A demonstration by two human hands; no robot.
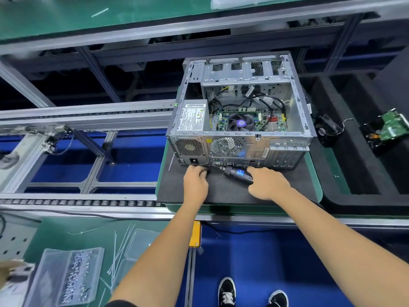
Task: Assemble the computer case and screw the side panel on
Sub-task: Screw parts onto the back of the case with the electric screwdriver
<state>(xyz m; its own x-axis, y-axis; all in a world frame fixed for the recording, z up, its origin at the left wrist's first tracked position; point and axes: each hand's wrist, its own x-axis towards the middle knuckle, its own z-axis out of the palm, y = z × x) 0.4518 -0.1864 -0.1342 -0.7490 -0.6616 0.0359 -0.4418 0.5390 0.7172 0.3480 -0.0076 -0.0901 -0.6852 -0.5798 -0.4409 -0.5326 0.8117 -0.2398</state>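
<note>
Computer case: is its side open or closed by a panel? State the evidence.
Open. The computer case lies on the black mat with no panel on top; the fan, circuit board and cables show inside.

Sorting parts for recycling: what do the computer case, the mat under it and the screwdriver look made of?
Computer case: bare sheet metal, dull silver, with punched vents and folded edges. Mat: probably foam or rubber, matte black, no glare. Screwdriver: seemingly black plastic with a slight gloss, held by the right hand.

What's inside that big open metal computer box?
Inside the open grey metal computer case: a round black fan, green circuit board, black cables, silver power supply box. Parts under the fan stay hidden.
</note>
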